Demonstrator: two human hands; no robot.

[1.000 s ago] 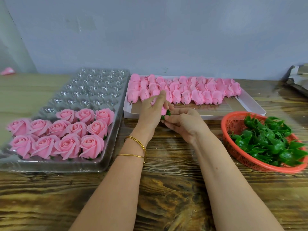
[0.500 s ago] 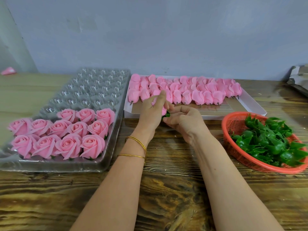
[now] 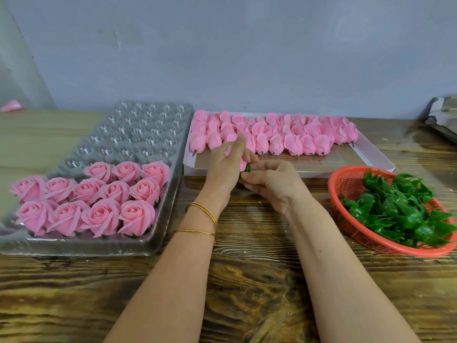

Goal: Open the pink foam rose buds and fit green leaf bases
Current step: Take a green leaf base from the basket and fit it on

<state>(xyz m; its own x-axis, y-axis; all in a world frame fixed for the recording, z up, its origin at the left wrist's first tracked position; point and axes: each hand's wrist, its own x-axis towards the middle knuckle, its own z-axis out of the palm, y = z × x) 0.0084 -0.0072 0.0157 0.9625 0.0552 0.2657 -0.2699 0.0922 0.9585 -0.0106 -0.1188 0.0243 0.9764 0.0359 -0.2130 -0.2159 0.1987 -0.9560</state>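
Pink foam rose bud point(image 3: 229, 152) sits half-hidden in left hand point(image 3: 222, 170) grip, right hand point(image 3: 274, 185) pinching green leaf base point(image 3: 248, 167).

Wooden table point(image 3: 247, 280) with clear tray point(image 3: 138, 134), white box point(image 3: 195, 170), orange basket point(image 3: 346, 180)

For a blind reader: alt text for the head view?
Left hand grips a pink rose bud; right hand pinches a green leaf base onto it. Opened roses sit in a clear tray left, closed buds in a white box behind, leaf bases in an orange basket right.
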